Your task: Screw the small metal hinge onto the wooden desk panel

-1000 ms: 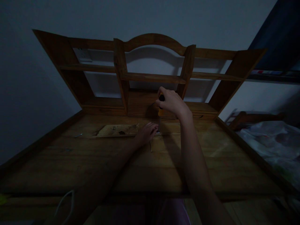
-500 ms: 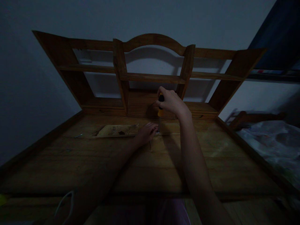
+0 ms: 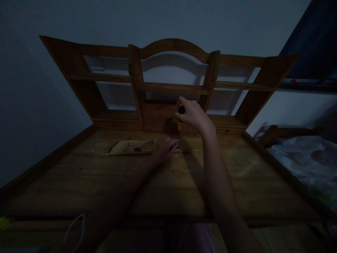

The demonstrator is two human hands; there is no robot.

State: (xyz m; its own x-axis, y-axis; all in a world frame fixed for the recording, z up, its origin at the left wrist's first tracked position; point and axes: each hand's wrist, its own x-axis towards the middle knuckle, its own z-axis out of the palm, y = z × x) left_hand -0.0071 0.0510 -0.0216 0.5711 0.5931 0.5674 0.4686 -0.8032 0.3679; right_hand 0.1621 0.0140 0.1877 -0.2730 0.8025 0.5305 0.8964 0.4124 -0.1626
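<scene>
My right hand [image 3: 193, 114] is wrapped around the black and yellow handle of a screwdriver [image 3: 180, 125], which stands upright with its shaft pointing down. My left hand [image 3: 165, 149] rests low beside the shaft, its fingers pressed together near the tip. What they pinch is hidden. At the tip, a small shiny metal piece [image 3: 177, 150] shows on a wooden strip [image 3: 123, 147] with a rough, stained surface. The strip lies on the wooden desk top [image 3: 147, 182], running left and right of my hands.
A wooden shelf unit [image 3: 172, 88] rises at the back of the desk. A thin metal piece, perhaps a screw [image 3: 89, 152], lies on the left. A thin stick-like piece [image 3: 170, 164] lies before my left hand. Plastic-covered things [image 3: 305, 158] are beyond the right edge.
Both hands stay in nearly the same place, the screwdriver still upright in my right hand. The view has shifted very slightly.
</scene>
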